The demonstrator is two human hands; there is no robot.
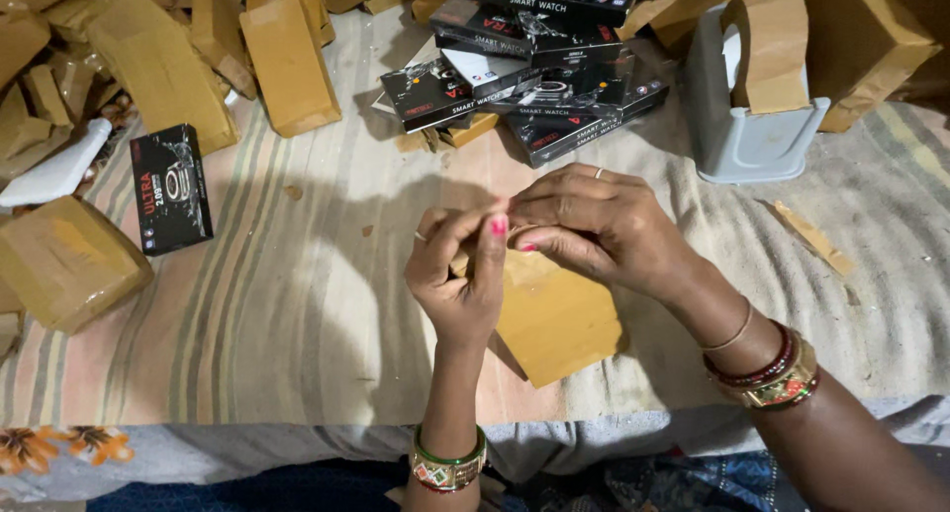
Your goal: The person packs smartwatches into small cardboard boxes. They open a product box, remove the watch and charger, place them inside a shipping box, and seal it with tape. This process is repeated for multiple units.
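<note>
Both hands met over the top edge of a tape-wrapped brown parcel held just above the striped cloth.

The left hand gripped the near upper corner of the brown parcel, thumb and fingers closed on it, while the right hand pinched at the same top edge with its fingertips pressed together; whether a tape end lay between them could not be made out. To do this well, it seemed wise to keep the left grip firm so the parcel did not twist, and to work the edge flat from one corner across. Beyond them stood a grey tape dispenser with its brown roll, a stack of black boxes, one lone black box at the left, and heaps of wrapped parcels on the striped cloth.
</note>
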